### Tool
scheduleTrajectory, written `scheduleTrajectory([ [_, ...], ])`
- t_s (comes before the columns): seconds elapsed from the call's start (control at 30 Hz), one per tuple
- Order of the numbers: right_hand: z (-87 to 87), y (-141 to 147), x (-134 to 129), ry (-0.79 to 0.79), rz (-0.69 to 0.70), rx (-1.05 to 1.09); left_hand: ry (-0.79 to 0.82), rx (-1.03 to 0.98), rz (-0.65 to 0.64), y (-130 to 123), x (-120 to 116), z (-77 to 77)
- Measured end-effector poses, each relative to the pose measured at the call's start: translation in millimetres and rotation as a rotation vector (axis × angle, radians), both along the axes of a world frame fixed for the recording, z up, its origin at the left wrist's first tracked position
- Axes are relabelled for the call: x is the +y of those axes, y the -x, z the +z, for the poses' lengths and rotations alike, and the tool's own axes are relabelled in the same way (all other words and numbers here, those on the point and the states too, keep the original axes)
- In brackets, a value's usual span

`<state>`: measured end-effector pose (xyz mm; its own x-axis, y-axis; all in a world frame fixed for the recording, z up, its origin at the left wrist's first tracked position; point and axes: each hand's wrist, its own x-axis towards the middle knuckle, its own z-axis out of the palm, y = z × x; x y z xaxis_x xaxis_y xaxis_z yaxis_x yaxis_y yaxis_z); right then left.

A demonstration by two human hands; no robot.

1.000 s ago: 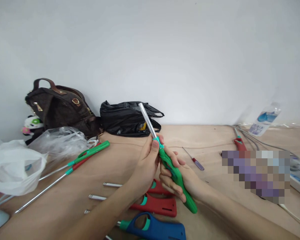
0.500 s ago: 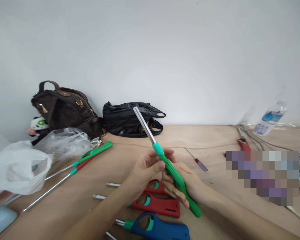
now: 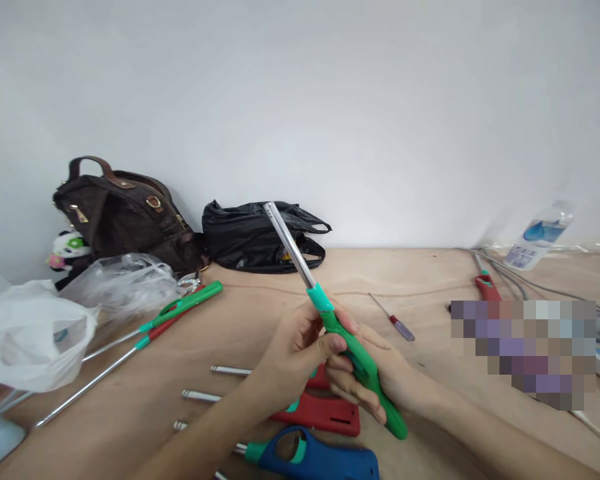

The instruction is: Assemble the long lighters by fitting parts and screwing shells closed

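Note:
Both hands are on a green long-necked gas lighter, held tilted above the table with its metal tube pointing up and left. My left hand pinches the handle just below the teal collar, thumb across the front. My right hand wraps its fingers round the middle of the handle. Below my hands lie a blue lighter and a red lighter; another red lighter is partly hidden behind my left hand. A screwdriver with a purple handle rests to the right.
On the left lie a green lighter, a clear plastic bag and a white plastic bag. A brown backpack and black plastic bag lean by the wall. A bottle, cables and a blurred patch are at right.
My left fingers have closed in more on the handle's top, and the lighter has turned slightly in my hands. The view has shifted a little.

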<state>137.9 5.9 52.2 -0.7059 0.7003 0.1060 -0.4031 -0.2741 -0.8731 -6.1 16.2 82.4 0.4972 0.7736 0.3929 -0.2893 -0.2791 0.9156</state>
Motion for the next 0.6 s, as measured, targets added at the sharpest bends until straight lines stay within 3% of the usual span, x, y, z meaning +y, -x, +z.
scheduleTrajectory([
  [0.17,7.3,0,-2,0.006,-0.007,0.031,0.031,0.012,0.068,-4,-5,6.4],
  [0.33,7.6,-6,4,-0.025,-0.009,-0.097,0.041,0.016,0.102,-6,-3,11.3],
  [0.5,16.4,-11,11,-0.128,-0.225,-0.151,0.126,-0.050,0.018,-9,6,-0.3],
  [0.6,20.0,-13,10,-0.336,-0.331,-0.186,0.080,-0.087,0.110,-12,10,-5.2],
])
